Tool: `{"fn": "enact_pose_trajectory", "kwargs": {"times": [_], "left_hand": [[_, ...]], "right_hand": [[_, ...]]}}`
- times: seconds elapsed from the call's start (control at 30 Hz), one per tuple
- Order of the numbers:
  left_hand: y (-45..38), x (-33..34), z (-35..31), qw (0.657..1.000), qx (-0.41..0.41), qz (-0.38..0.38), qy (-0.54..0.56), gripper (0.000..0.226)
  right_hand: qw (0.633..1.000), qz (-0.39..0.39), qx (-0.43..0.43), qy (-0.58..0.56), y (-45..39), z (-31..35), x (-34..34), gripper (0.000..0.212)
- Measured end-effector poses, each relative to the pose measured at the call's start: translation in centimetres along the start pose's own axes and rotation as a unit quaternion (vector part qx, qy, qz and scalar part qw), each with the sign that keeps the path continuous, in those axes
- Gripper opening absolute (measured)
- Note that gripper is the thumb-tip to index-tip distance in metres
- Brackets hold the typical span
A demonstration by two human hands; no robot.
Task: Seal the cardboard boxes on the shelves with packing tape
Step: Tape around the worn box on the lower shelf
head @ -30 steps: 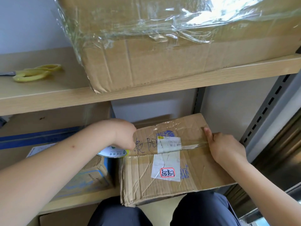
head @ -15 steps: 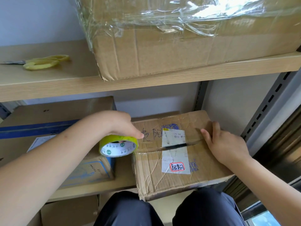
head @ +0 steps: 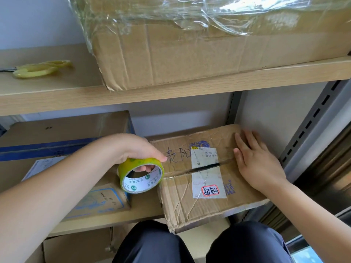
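Your knees point(head: 190, 247) in dark trousers sit at the bottom, just under the lower shelf point(head: 106, 219). Your left hand point(head: 133, 150) grips the tape roll point(head: 141, 175), fingers curled through the core, thumb on the yellow-green outer band; the roll hangs tilted just beside the box's left edge, above the shelf, and clear tape runs from it onto the box top. Your right hand point(head: 256, 162) lies flat, fingers straight and spread, pressing the right part of the box point(head: 190, 205) top. The box sits on the lower shelf, front corner overhanging the edge, its centre seam still showing a dark gap across the white label point(head: 206, 173). A red-outlined sticker point(head: 210, 191) is on the label's lower part, handwriting on the flap near your left thumb. Left of the roll, a smaller printed box point(head: 98, 202), behind it a brown box with blue tape point(head: 57, 137). Upper shelf point(head: 190, 92): big box point(head: 190, 54) in clear wrap on the right, yellow scissors point(head: 39, 69) well apart on the left. Slotted metal upright point(head: 307, 130) at the right
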State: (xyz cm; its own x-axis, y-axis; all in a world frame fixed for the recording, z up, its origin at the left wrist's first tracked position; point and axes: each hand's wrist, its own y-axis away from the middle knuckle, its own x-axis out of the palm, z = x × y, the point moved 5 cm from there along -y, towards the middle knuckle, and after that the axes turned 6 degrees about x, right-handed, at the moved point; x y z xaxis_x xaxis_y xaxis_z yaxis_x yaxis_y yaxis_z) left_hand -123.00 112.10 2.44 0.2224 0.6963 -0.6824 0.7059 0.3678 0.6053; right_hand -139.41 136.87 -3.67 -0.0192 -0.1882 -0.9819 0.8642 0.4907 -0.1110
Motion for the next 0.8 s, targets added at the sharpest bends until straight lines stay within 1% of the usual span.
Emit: {"fn": "enact_pose_trajectory", "kwargs": {"times": [0.1, 0.17, 0.2, 0.27, 0.33, 0.37, 0.43, 0.5, 0.53, 0.6, 0.67, 0.73, 0.77, 0.8], "left_hand": [[0.3, 0.0, 0.1, 1.000, 0.003, -0.014, 0.012, 0.040], [0.6, -0.3, 0.1, 1.000, -0.001, -0.017, -0.003, 0.039], [0.6, -0.4, 0.1, 1.000, -0.003, -0.014, -0.009, 0.037], [0.8, -0.4, -0.1, 1.000, -0.010, 0.000, -0.027, 0.037], [0.9, -0.5, -0.1, 0.999, -0.022, 0.012, -0.048, 0.042], [1.1, -0.6, 0.0, 0.998, -0.030, 0.016, -0.060, 0.046], [1.2, -0.8, 0.4, 0.993, -0.027, 0.005, -0.119, 0.057], [0.8, -0.6, 0.2, 0.982, 0.017, -0.022, -0.188, 0.057], [0.6, -0.2, 0.1, 0.979, 0.041, -0.034, -0.199, 0.054], [0.4, 1.0, -0.1, 0.977, 0.075, -0.035, -0.199, 0.050], [0.5, 1.7, 0.3, 0.978, 0.080, -0.022, -0.193, 0.055], [1.1, 1.5, 1.4, 0.989, 0.061, -0.013, -0.131, 0.066], [1.6, 1.1, 1.7, 0.993, 0.067, -0.010, -0.092, 0.068], [1.9, 0.5, 1.9, 0.994, 0.086, -0.015, -0.061, 0.066]], "right_hand": [[0.998, -0.009, -0.057, 0.000, -1.3, 1.6, -0.8, 0.052], [0.992, -0.011, -0.124, -0.028, -2.9, 4.7, -1.7, 0.051], [0.986, 0.000, -0.160, -0.044, -3.8, 6.7, -1.8, 0.051], [0.973, 0.053, -0.216, -0.055, -5.2, 11.0, -1.1, 0.055], [0.961, 0.129, -0.241, -0.035, -5.6, 14.3, 0.6, 0.058], [0.957, 0.155, -0.244, -0.023, -5.6, 15.2, 1.4, 0.057], [0.958, 0.167, -0.231, -0.018, -5.6, 15.5, 2.2, 0.053], [0.964, 0.158, -0.213, -0.026, -5.8, 14.8, 2.5, 0.053], [0.964, 0.162, -0.208, -0.028, -5.8, 14.3, 2.7, 0.052], [0.962, 0.182, -0.200, -0.040, -5.8, 13.3, 3.0, 0.047], [0.958, 0.197, -0.201, -0.048, -6.1, 12.8, 3.1, 0.032], [0.954, 0.210, -0.209, -0.044, -6.5, 12.7, 3.2, 0.014], [0.952, 0.216, -0.211, -0.042, -6.7, 12.6, 3.3, 0.010], [0.950, 0.223, -0.212, -0.040, -6.8, 12.5, 3.3, 0.009]]}}
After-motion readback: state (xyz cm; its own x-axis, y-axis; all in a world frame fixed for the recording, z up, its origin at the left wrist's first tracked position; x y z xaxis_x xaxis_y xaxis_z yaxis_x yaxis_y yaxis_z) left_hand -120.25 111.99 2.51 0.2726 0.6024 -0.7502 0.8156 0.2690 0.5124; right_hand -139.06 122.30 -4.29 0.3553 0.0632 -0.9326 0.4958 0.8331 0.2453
